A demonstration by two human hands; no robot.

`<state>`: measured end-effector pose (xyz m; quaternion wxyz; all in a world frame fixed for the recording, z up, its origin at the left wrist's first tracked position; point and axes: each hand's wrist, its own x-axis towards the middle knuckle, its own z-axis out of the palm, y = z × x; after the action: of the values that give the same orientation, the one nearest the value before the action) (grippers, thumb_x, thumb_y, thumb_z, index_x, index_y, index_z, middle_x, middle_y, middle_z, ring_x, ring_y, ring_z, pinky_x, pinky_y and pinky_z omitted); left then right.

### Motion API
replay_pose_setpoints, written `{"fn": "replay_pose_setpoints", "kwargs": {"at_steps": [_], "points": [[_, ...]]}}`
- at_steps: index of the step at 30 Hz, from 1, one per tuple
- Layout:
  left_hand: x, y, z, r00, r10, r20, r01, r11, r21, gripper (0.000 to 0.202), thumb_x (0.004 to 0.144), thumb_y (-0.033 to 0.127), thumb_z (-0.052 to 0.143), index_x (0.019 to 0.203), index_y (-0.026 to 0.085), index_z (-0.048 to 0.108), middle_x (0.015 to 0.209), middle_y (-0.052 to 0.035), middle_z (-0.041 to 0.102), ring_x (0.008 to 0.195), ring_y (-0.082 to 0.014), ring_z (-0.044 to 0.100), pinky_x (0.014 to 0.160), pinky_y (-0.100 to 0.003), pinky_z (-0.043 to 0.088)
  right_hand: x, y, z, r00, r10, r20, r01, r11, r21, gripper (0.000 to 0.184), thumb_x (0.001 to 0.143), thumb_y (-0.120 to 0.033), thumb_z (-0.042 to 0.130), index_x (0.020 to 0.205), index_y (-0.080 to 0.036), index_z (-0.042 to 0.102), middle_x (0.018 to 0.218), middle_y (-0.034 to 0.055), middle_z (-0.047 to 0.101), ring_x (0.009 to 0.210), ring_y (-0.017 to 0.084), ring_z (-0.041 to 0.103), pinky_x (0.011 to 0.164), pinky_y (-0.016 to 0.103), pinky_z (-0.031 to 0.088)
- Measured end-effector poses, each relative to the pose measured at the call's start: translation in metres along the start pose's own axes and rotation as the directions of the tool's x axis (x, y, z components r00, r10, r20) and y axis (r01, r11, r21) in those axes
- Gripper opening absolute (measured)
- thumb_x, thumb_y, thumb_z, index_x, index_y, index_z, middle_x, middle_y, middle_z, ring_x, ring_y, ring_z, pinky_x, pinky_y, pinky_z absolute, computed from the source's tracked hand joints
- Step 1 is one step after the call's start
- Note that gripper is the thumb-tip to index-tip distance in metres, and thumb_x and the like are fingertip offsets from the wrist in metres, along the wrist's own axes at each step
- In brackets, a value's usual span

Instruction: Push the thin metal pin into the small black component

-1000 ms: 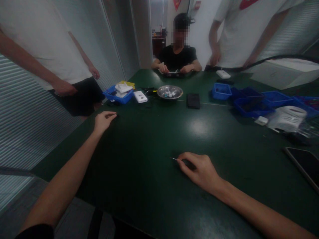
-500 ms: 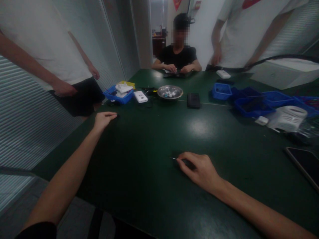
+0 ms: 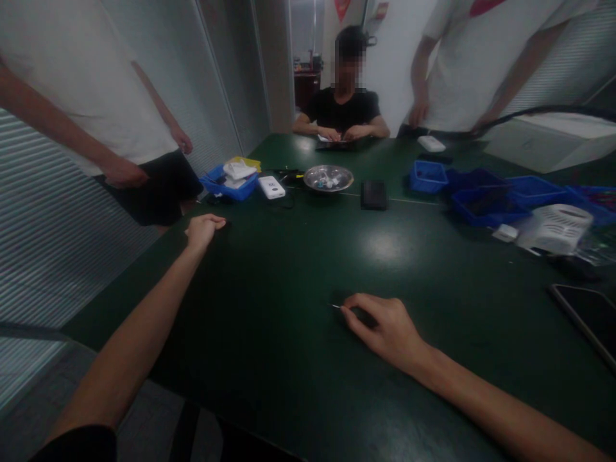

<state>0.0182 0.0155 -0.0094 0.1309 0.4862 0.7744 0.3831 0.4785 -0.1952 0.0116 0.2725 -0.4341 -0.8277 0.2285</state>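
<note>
My left hand (image 3: 202, 230) rests far out on the dark green table (image 3: 298, 269), fingers curled in a pinch on a small dark thing I cannot make out. My right hand (image 3: 385, 327) lies nearer me at the middle of the table, fingers closed on a thin tool whose small metal tip (image 3: 335, 306) pokes out to the left. The tool's body is hidden under the fingers.
At the back stand a blue bin with white items (image 3: 230, 179), a white device (image 3: 271, 187), a metal bowl (image 3: 328, 178), a black box (image 3: 374, 194), blue trays (image 3: 481, 199) and a white housing (image 3: 553, 228). A phone (image 3: 584, 317) lies right. One person sits opposite; two stand.
My left hand has curled a little tighter and shifted slightly. The seated person's hands have moved. My right hand has stayed put.
</note>
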Motion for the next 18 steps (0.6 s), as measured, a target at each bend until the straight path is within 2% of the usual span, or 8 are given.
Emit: {"fn": "replay_pose_setpoints", "kwargs": {"at_steps": [2,4,8,11,14,16,18], "points": [[0.001,0.000,0.001,1.000,-0.025,0.010,0.025,0.999,-0.042,0.019,0.074,0.027,0.071,0.090,0.026,0.080,0.106,-0.0018,0.078,0.116,-0.0334,0.062,0.117,-0.060,0.014,0.000,0.000,0.000,1.000,-0.002,0.007,0.002,1.000,0.005,0.022,0.104,-0.035,0.053,0.101,-0.021,0.069,0.085,0.0013,0.072,0.061,0.012,0.064,0.058,0.025,0.046],[0.002,-0.001,0.002,0.999,-0.038,0.021,0.040,0.997,-0.068,0.018,0.074,0.028,0.071,0.090,0.026,0.080,0.107,-0.0016,0.078,0.119,-0.0336,0.061,0.118,-0.059,0.011,0.000,0.000,-0.001,1.000,-0.001,0.009,0.000,1.000,0.007,0.022,0.104,-0.035,0.053,0.101,-0.021,0.069,0.085,0.0014,0.072,0.061,0.012,0.064,0.059,0.025,0.046],[-0.002,-0.001,0.000,1.000,0.004,0.028,-0.004,1.000,-0.011,0.020,0.078,0.029,0.069,0.095,0.025,0.080,0.104,-0.0034,0.078,0.114,-0.0318,0.063,0.116,-0.053,0.018,0.000,-0.002,-0.002,1.000,0.005,0.006,-0.005,1.000,0.002,0.023,0.104,-0.035,0.052,0.101,-0.020,0.069,0.086,0.0016,0.072,0.061,0.012,0.064,0.059,0.025,0.047],[-0.008,0.000,-0.004,0.990,0.138,0.033,-0.141,0.984,0.110,0.020,0.084,0.029,0.066,0.099,0.022,0.079,0.109,-0.0066,0.075,0.112,-0.0303,0.062,0.111,-0.048,0.027,0.000,-0.002,-0.003,1.000,0.001,0.008,-0.001,1.000,-0.001,0.024,0.104,-0.035,0.052,0.101,-0.020,0.070,0.086,0.0019,0.072,0.062,0.012,0.064,0.059,0.025,0.047],[-0.015,0.002,-0.008,0.933,0.352,0.077,-0.358,0.888,0.289,0.024,0.093,0.029,0.059,0.103,0.017,0.077,0.118,-0.0120,0.068,0.114,-0.0329,0.055,0.105,-0.050,0.031,0.000,-0.001,-0.003,1.000,0.000,0.019,0.000,1.000,0.000,0.024,0.105,-0.036,0.051,0.102,-0.020,0.069,0.086,0.0022,0.072,0.062,0.012,0.064,0.059,0.024,0.047],[-0.019,0.004,-0.009,0.903,0.416,0.109,-0.427,0.840,0.336,0.026,0.095,0.029,0.056,0.104,0.016,0.076,0.118,-0.0143,0.066,0.116,-0.0361,0.052,0.104,-0.053,0.031,0.000,0.000,-0.003,1.000,-0.003,0.020,0.003,1.000,-0.001,0.024,0.105,-0.036,0.051,0.101,-0.020,0.069,0.085,0.0025,0.073,0.062,0.012,0.065,0.059,0.024,0.048],[-0.021,0.006,-0.010,0.890,0.438,0.127,-0.452,0.812,0.370,0.027,0.096,0.029,0.054,0.102,0.017,0.076,0.116,-0.0158,0.065,0.116,-0.0390,0.050,0.104,-0.055,0.030,0.000,0.000,-0.003,1.000,-0.011,0.017,0.011,1.000,0.000,0.024,0.105,-0.035,0.050,0.100,-0.020,0.069,0.086,0.0030,0.073,0.063,0.012,0.065,0.060,0.024,0.048]]}}
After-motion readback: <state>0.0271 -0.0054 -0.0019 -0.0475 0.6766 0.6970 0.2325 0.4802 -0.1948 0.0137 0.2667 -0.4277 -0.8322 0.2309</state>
